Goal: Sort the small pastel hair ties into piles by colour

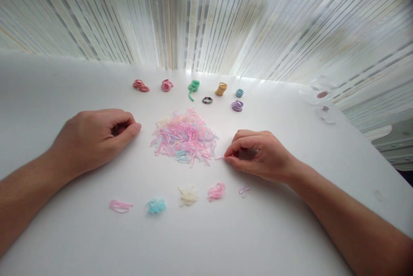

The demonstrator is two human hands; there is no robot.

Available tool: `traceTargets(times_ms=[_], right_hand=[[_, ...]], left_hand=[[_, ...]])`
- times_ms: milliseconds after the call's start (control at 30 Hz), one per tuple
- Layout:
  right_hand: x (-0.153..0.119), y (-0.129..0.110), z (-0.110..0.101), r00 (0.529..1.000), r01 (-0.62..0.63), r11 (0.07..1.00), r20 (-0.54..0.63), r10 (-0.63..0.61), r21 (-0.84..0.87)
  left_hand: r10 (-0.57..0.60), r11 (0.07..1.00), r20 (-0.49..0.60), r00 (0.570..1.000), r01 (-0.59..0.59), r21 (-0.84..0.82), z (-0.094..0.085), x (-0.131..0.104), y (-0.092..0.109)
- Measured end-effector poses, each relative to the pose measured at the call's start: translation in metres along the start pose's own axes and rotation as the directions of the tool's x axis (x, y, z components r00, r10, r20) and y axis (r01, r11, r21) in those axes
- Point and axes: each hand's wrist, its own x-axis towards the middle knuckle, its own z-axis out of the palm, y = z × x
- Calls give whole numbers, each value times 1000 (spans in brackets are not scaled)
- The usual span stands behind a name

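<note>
R hand pinches pink band nr pile; L hand curled, contents unclear.

The table carries one big band pile, five small groups toward its near edge, six coils and one multicoloured ring.

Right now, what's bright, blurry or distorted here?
Head view: bright backlight through pale striped curtain, glare where it meets the white table; head view, pastel rubber-band heap slightly soft; head view, curtain stretched toward the corners; head view, faint shadow under the bare left hand.
</note>
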Motion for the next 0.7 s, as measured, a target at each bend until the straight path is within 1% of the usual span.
traceTargets(times_ms=[133, 233, 300, 367, 467, 567, 700], right_hand=[[1, -2, -1, 995, 87, 994, -31, -90, -70], [0, -5, -3, 993, 100, 991, -58, -105, -85], [-1, -7, -5, 992, 98, 991, -76, -105, -94], [-4, -8, -6, 991, 89, 989, -92, -100, -114], [-8, -3, -5, 991, 91, 984, -80, -104, -152], [-11, 1, -2, 995, 58, 984, -69, -71, -168], [-15, 1, -4, 998, 13, 981, -62, -26, -196]], left_hand=[[10, 1000, -20, 1000, -11, -6, 0, 0, 1], [11, 1000, -32, 999, -11, -16, 0, -2, 2], [13, 999, -30, 999, -15, -37, -1, -3, 3], [39, 996, -31, 999, -42, -76, -2, -4, 6], [49, 989, -32, 998, -53, -137, 0, -5, 7], [51, 986, -41, 998, -57, -159, 2, -5, 8], [42, 985, -47, 998, -49, -166, 2, -6, 11]])
